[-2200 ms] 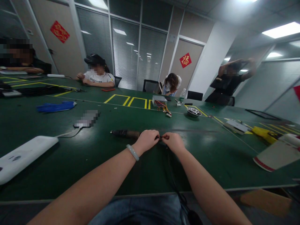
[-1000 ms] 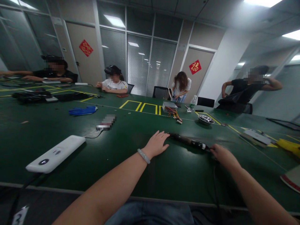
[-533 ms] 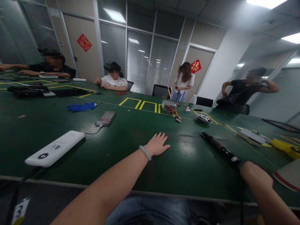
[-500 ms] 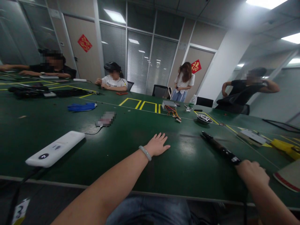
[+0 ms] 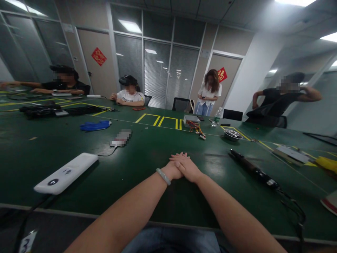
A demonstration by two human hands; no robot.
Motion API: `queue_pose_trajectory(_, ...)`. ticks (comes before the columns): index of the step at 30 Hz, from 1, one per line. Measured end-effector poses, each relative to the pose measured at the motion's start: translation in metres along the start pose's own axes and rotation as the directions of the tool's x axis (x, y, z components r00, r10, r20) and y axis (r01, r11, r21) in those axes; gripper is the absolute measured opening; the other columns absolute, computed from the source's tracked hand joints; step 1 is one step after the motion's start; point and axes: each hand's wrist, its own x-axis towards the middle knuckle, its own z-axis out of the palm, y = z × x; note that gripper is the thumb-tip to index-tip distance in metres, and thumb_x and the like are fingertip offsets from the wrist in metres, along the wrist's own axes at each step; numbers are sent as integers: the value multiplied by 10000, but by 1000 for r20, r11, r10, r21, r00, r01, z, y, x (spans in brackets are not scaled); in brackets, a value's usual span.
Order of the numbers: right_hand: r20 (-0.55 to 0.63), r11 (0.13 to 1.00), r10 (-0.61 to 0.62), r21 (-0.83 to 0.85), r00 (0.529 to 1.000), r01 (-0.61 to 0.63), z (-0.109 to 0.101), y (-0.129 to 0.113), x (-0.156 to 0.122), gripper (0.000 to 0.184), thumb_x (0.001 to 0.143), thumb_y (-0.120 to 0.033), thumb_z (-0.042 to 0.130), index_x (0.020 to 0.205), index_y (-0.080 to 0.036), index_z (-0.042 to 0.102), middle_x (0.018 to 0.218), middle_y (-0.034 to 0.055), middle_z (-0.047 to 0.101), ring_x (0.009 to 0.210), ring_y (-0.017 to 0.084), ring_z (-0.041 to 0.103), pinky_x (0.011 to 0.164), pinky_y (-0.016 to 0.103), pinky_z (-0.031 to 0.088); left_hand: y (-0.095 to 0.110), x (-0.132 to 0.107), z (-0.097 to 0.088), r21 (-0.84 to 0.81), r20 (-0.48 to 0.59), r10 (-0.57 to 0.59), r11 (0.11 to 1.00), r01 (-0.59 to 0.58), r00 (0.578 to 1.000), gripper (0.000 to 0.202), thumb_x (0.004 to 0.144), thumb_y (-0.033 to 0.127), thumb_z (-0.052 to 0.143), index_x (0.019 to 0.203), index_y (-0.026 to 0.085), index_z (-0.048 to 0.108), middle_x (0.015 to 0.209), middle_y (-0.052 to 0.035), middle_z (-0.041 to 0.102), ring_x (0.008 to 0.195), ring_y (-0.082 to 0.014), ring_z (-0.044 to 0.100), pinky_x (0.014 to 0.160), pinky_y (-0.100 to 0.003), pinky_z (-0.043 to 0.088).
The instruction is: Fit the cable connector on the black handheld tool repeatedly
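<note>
On the green table (image 5: pixel 142 165), my left hand (image 5: pixel 174 169) lies flat, a pale bangle around its wrist. My right hand (image 5: pixel 187 167) rests across the back of it, fingers stretched out. Neither hand holds anything that I can see; the right one partly hides the left. To the right lies a black corded electric screwdriver (image 5: pixel 255 171), apart from both hands, its cable trailing to the table's front edge. At left sits a white power bank (image 5: pixel 67 174), wired to a blurred phone-like device (image 5: pixel 121 137).
A blue glove (image 5: pixel 95 125) lies at the left. Farther back are a metal box with coloured wires (image 5: pixel 191 121), a water bottle (image 5: pixel 216 117) and a metal bowl (image 5: pixel 232 135). A yellow item (image 5: pixel 328 164) lies at far right. Several people are around the table.
My right hand has let go of the electric screwdriver and moved left onto my left hand. The screwdriver stays on the table. The view has shifted slightly.
</note>
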Motion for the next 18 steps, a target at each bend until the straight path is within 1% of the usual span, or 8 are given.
queue_pose_trajectory(2,11,999,3,50,1000,-4,5,-2,-1,466,996,-426,246,1333,-260,521,1416,35,469,1341,197,356,1130,433,231,1,1,0,10,65,8,1000,-9,998,566,895,254,362,1458,199,325,1541,-66,242,1422,-301,173,1168,-455,105)
queue_pose_trajectory(4,0,998,4,66,1000,-4,4,-1,-5,464,994,-428,261,1344,-254,510,1432,36,448,1351,201,338,1133,434,224,1,1,0,16,111,36,999,-38,993,584,889,256,369,1464,167,312,1545,-74,228,1430,-311,124,1177,-449,73)
queue_pose_trajectory(7,1,998,12,61,1000,-12,0,0,-9,459,994,-421,271,1353,-250,500,1435,40,445,1352,199,336,1132,428,228,-1,1,2,6,93,46,999,-47,995,597,888,256,388,1470,162,298,1543,-74,234,1424,-334,134,1176,-469,85)
queue_pose_trajectory(9,4,998,19,53,1000,-19,-1,0,-8,452,993,-416,280,1346,-251,508,1428,42,454,1346,201,345,1130,428,234,-2,2,6,0,67,33,999,-33,997,595,891,253,398,1471,163,297,1541,-76,237,1414,-349,162,1169,-488,112)
queue_pose_trajectory(11,7,998,22,51,1000,-23,-1,-1,-7,448,991,-415,286,1342,-252,512,1424,42,459,1341,203,354,1125,432,241,-3,4,10,11,59,16,1000,-17,998,590,895,249,406,1468,155,304,1541,-82,238,1414,-351,160,1169,-481,122)
queue_pose_trajectory(15,21,998,20,59,1000,-21,-1,-3,-7,449,990,-416,289,1349,-254,506,1428,43,453,1341,204,356,1120,429,251,-2,5,12,49,92,-9,999,4,996,576,917,251,384,1468,116,288,1546,-115,208,1423,-317,148,1174,-442,116)
queue_pose_trajectory(18,37,1000,9,21,999,-10,-4,3,-9,447,986,-424,301,1367,-276,481,1448,34,428,1352,198,339,1120,425,247,-1,2,5,48,88,24,998,-28,996,575,939,287,367,1478,126,249,1552,-115,185,1427,-279,157,1174,-431,103)
